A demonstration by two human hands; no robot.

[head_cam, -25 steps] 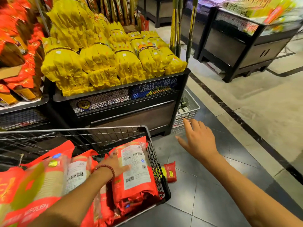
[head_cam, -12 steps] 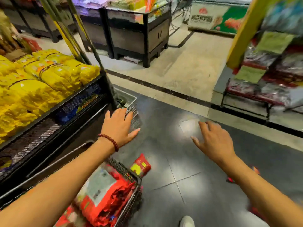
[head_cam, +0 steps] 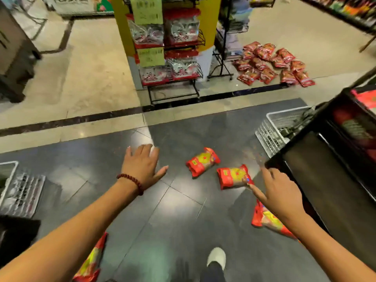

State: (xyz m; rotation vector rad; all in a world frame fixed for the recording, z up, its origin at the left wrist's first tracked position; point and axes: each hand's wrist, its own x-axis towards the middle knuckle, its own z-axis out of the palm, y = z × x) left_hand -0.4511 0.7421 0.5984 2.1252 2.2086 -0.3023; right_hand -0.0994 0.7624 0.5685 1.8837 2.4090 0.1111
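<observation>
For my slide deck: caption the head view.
Left hand and right hand, both open, reach toward red packets scattered on the dark shop floor.

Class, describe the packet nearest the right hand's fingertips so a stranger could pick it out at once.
Start at the dark tiled floor beside the black display stand. Three red-and-yellow packets lie near it: pick the middle packet, at the fingertips of the right hand; the tilted packet lies farther left, the third packet under the wrist.
</observation>
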